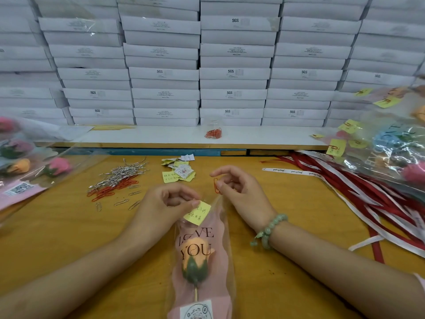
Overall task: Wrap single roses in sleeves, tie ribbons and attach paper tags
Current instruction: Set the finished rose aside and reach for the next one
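Yellow tag between left fingers

left hand: fingers curled, pinching paper tag | right hand: pinching red clip | forearms angled inward

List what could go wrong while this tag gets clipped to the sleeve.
1. The left hand pinches the yellow tag only by its corner; it may twist off the sleeve edge.
2. The red paper clip, held by the right hand, could slip, or snag the thin clear sleeve.
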The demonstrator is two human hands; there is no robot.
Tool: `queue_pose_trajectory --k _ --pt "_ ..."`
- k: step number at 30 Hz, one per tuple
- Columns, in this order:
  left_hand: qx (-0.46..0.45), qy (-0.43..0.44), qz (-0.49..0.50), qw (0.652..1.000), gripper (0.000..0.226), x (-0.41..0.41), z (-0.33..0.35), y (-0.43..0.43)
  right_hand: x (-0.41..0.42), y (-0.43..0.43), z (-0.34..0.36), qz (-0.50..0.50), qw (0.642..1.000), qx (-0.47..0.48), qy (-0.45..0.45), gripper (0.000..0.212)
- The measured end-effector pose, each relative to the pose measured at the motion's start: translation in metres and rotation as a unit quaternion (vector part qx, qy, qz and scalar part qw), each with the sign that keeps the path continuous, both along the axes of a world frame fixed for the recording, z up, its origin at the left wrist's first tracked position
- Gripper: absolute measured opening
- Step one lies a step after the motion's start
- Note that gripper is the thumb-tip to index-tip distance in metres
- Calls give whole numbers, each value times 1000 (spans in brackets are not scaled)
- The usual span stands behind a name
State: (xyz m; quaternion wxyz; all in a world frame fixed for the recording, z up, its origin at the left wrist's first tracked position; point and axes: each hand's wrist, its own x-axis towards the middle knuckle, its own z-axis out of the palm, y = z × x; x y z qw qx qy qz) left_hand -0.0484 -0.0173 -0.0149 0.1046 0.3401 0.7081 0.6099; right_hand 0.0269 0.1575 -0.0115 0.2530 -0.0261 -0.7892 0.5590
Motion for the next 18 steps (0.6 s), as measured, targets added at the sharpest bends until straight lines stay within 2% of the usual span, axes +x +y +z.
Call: queue_pose_trajectory --k 7,11,18 --pt "-1 64 -29 998 10 3 4 1 2 -4 1 3 999 26 25 9" --pt "-1 82 -37 996 11 4 5 0 4 -7 3 -5 996 78 37 11" --pt "23 65 0 998 15 2 2 1 3 -8 3 23 997 67 35 6"
